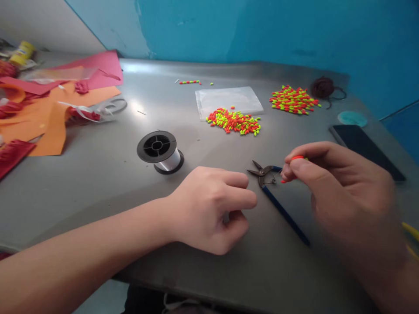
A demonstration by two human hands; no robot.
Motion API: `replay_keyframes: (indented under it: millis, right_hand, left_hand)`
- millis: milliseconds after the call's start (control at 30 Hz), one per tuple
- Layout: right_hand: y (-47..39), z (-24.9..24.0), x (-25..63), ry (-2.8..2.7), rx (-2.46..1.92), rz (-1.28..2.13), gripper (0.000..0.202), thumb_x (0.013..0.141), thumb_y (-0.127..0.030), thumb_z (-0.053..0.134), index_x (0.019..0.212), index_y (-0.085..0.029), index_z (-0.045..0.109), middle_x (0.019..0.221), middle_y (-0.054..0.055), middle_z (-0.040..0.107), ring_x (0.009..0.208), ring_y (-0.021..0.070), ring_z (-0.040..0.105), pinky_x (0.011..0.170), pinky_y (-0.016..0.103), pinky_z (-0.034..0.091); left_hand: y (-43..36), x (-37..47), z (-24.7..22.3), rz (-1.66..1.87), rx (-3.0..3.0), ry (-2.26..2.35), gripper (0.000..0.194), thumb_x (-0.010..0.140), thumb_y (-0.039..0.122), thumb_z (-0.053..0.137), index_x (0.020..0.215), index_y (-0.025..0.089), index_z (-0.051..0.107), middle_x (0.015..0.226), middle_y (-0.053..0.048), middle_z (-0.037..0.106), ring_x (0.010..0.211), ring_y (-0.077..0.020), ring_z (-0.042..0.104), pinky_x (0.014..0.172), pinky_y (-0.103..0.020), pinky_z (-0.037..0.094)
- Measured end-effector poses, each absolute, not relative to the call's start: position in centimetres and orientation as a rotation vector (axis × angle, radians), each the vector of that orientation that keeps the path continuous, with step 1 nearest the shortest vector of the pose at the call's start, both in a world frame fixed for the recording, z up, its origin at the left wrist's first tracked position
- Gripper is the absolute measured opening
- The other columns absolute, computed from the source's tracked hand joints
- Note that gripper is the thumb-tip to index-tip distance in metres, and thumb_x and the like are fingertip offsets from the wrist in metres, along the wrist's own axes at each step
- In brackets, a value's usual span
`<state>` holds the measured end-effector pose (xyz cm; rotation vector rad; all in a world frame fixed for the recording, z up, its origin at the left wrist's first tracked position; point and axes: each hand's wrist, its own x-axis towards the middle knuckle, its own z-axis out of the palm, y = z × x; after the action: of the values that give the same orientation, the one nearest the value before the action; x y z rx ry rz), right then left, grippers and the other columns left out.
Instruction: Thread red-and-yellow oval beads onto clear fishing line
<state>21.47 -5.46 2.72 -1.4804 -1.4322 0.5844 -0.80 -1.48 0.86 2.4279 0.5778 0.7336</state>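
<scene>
My left hand (216, 209) is held over the table with its fingers curled in. Whatever it grips, if anything, is hidden or too thin to see. On the right, my right hand (347, 187) pinches a few small orange and yellow-green beads (297, 157) between thumb and fingers. Below and between the hands lie pliers (284, 213) with dark blue handles, jaws apart and pointing up-left. A black spool (170, 160) of clear line stands beyond my left wrist. Farther back are two heaps of the same beads, one (234, 121) by a clear plastic bag (229, 98), the other (293, 100) to its right.
Orange sheets (49, 135), a pink sheet (104, 72) and scissors (113, 106) clutter the left side. At the back lies a short row of beads (190, 82). A phone (366, 148), a teal disc (352, 118) and dark yarn (323, 88) lie on the right. A blue wall (245, 30) stands behind.
</scene>
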Motion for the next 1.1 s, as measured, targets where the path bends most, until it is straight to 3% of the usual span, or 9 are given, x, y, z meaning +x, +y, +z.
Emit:
replay_keyframes:
  millis: [333,500,567,667,733,800,933,1100]
  right_hand:
    - [-4.7,1.7,22.4,-1.338,-1.337,0.849,0.010,0.102,-0.027,0.071,0.093,-0.027,0.076,0.082,0.001,0.069,0.078,0.0208,0.066,0.065,0.032,0.053]
    - [-5.1,2.3,22.2,-1.507,-1.409,0.670,0.007,0.100,-0.028,0.074,0.094,-0.028,0.078,0.083,0.000,0.074,0.075,0.0203,0.068,0.068,0.033,0.055]
    - [-5.3,2.6,22.1,-1.602,-1.439,0.592,0.005,0.099,-0.029,0.076,0.098,-0.029,0.080,0.086,-0.001,0.078,0.075,0.0195,0.071,0.071,0.033,0.056]
    - [-5.4,2.7,21.8,-1.677,-1.454,0.602,0.009,0.101,-0.031,0.074,0.097,-0.029,0.082,0.087,-0.002,0.082,0.073,0.0175,0.074,0.070,0.030,0.057]
    - [-5.4,2.7,21.7,-1.694,-1.475,0.634,0.015,0.102,-0.032,0.071,0.092,-0.028,0.081,0.086,-0.002,0.082,0.074,0.0168,0.074,0.067,0.028,0.057]
    - [-5.2,2.8,21.5,-1.674,-1.503,0.671,0.019,0.102,-0.034,0.070,0.090,-0.027,0.082,0.084,-0.002,0.082,0.073,0.0166,0.074,0.064,0.026,0.056]
    - [-5.1,3.3,21.4,-1.624,-1.516,0.684,0.020,0.102,-0.036,0.070,0.090,-0.026,0.083,0.087,0.000,0.082,0.080,0.0187,0.074,0.076,0.030,0.058]
    - [-5.4,4.1,21.4,-1.511,-1.438,0.791,0.019,0.100,-0.038,0.071,0.094,-0.023,0.082,0.095,0.004,0.082,0.090,0.0219,0.074,0.082,0.034,0.058]
  left_hand:
    - [-1.5,-0.7,0.7,0.662,2.447,0.569,0.034,0.069,0.009,0.057,0.070,0.022,0.025,0.070,0.003,0.032,0.061,-0.0143,0.023,0.052,-0.037,0.023]
    - [-1.3,-0.5,0.9,0.653,2.481,0.760,0.015,0.080,0.011,0.057,0.073,0.022,0.049,0.072,0.002,0.047,0.064,-0.0152,0.040,0.059,-0.034,0.035]
    - [-1.0,-0.5,1.0,0.752,2.441,0.884,0.011,0.085,0.010,0.056,0.087,0.021,0.060,0.080,0.000,0.057,0.074,-0.0174,0.052,0.067,-0.034,0.044]
    - [-0.6,-0.6,1.1,0.975,2.382,0.993,0.029,0.080,0.004,0.054,0.104,0.019,0.061,0.100,-0.007,0.064,0.095,-0.0228,0.060,0.085,-0.039,0.050]
    - [-0.5,-0.8,1.2,1.128,2.358,1.000,0.034,0.074,0.001,0.053,0.103,0.019,0.059,0.107,-0.009,0.063,0.102,-0.0245,0.060,0.091,-0.042,0.050]
    - [-0.7,-0.9,1.4,1.245,2.348,0.944,0.031,0.073,0.001,0.054,0.095,0.021,0.058,0.100,-0.007,0.062,0.093,-0.0227,0.059,0.085,-0.041,0.050]
    - [-1.7,-0.9,2.1,1.406,2.395,0.899,0.018,0.077,0.010,0.062,0.087,0.024,0.065,0.091,-0.005,0.053,0.079,-0.0205,0.052,0.073,-0.040,0.048]
    - [-2.5,-0.9,3.2,1.555,2.484,1.020,0.021,0.076,0.016,0.070,0.094,0.027,0.075,0.112,-0.011,0.059,0.106,-0.0302,0.057,0.093,-0.052,0.050]
